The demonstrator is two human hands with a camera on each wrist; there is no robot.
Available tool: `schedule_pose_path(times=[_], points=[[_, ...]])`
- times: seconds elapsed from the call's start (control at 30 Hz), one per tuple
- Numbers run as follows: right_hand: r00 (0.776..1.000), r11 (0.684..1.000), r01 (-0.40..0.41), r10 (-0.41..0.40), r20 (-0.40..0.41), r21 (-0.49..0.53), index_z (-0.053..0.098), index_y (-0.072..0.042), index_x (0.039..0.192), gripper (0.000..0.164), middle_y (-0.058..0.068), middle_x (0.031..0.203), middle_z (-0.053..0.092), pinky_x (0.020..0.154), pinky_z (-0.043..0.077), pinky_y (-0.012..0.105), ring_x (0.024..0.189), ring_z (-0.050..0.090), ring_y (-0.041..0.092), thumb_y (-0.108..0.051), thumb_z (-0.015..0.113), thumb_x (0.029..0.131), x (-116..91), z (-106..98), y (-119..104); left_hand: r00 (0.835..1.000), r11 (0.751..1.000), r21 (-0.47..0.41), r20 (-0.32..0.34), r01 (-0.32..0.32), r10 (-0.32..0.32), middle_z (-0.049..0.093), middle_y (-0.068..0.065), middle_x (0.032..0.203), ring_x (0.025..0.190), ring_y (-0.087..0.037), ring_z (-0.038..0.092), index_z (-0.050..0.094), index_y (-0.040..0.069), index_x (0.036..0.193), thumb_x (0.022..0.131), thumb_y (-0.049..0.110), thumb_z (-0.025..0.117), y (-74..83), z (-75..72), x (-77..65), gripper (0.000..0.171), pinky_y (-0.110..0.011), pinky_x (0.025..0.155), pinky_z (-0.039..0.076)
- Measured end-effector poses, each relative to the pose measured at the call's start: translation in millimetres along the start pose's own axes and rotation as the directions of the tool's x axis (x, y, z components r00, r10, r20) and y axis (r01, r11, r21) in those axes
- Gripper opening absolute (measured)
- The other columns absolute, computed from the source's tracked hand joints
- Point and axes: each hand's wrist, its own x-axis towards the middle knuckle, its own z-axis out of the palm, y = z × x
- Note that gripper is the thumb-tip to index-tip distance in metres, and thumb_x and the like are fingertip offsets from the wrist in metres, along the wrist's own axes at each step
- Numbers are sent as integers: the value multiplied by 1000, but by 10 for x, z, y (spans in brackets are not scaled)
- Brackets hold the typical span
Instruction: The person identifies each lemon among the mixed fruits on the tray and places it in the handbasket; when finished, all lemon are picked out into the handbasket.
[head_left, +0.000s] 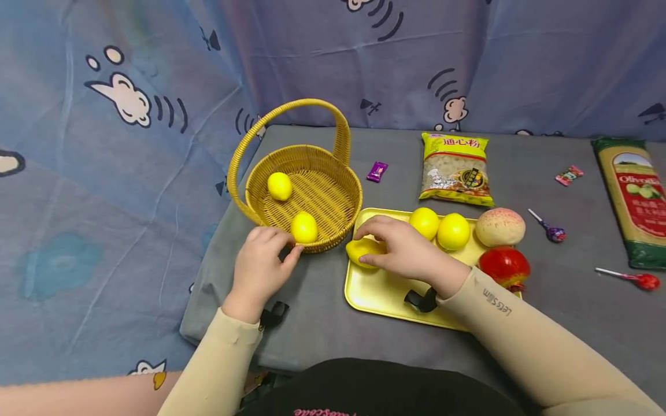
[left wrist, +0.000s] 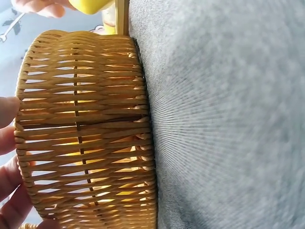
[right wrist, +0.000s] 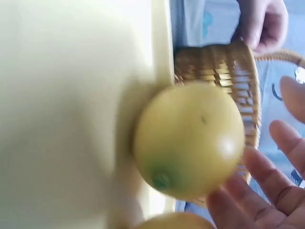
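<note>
My left hand [head_left: 262,268] holds the near rim of a round woven basket [head_left: 340,208] with a tall arched handle. Fingertips [left wrist: 7,138] show along that rim in the left wrist view. Two lemons lie in the basket, one lemon [head_left: 280,186] at the left and another lemon [head_left: 304,227] by the near wall. Over the left end of a yellow tray [head_left: 385,297], my right hand [head_left: 400,245] has its thumb and fingers curled round a lemon [right wrist: 190,140] with a green tip. Two more lemons [head_left: 453,231] sit at the tray's far side.
A peach [head_left: 500,227] and a red pomegranate [head_left: 503,266] rest at the tray's right end. Behind stands a yellow-topped pasta bag [head_left: 455,169], with a purple wrapped sweet [head_left: 377,171] beside it. Lollipops [head_left: 554,233], another sweet [head_left: 569,175] and a long pasta pack [head_left: 637,199] lie rightward.
</note>
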Motion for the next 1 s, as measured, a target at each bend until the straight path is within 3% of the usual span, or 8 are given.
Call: schedule_pose_path(times=[0.27, 0.63, 0.8, 1.0], points=[[999, 995, 40, -39, 19, -96, 72, -10, 114, 34, 4, 119, 67, 106, 47, 42, 116, 61, 23, -16, 84, 83, 26, 213, -7, 1000, 1000, -9, -10, 9, -9, 69, -2, 92, 95, -27, 60, 73, 14, 90, 90, 26, 78, 2, -1, -7, 13, -40, 89, 51], [999, 995, 21, -17, 42, -95, 73, -12, 114, 39, 1, 114, 67, 100, 49, 40, 109, 61, 20, -12, 87, 78, -17, 265, 45, 1000, 1000, -7, -8, 13, -13, 69, -2, 92, 96, -27, 61, 73, 15, 90, 90, 27, 78, 6, 2, -5, 13, -40, 89, 51], [997, 997, 10, -5, 76, -74, 73, -15, 115, 38, -3, 115, 67, 100, 48, 38, 109, 60, 17, -16, 87, 79, -17, 211, 28, 1000, 1000, 3, -8, 20, -20, 69, -1, 92, 96, -27, 61, 73, 15, 90, 90, 27, 78, 2, -5, -10, 13, -41, 89, 52], [998, 999, 31, -32, 59, 18, 73, -19, 113, 40, -6, 117, 67, 100, 48, 38, 110, 60, 15, -19, 90, 77, 37, -53, -150, 1000, 1000, -3, 6, 27, -27, 67, -1, 92, 94, -27, 59, 72, 15, 89, 90, 28, 79, 21, -8, -2, 15, -40, 85, 52]])
